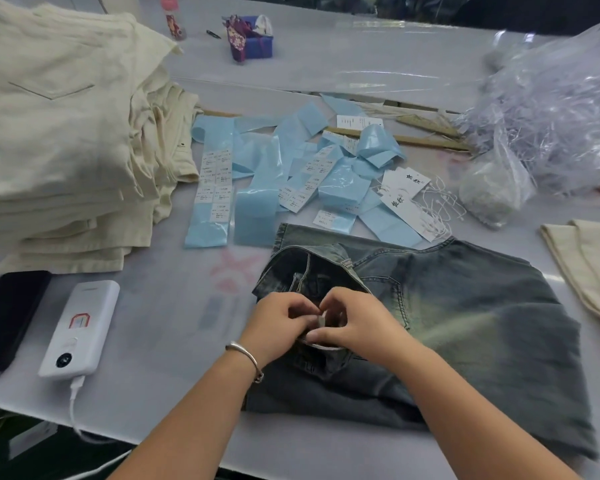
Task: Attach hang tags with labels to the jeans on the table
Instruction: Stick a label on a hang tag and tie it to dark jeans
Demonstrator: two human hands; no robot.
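Folded faded grey-green jeans [465, 317] lie on the white table [160, 327] in front of me, waistband toward the left. My left hand [281, 323] and my right hand [354, 323] meet at the waistband, fingers curled, pinching a small pale tag [321, 322] between them. White hang tags [404, 188] with strings lie just beyond the jeans. Blue backing strips carrying white label stickers [215, 188] are spread across the middle of the table.
A tall stack of cream trousers [66, 140] fills the left. A white power bank [82, 327] with a cable and a black phone [7, 317] lie near left. A clear bag of plastic fasteners [551, 116] is at right, cream fabric [589, 271] beside it.
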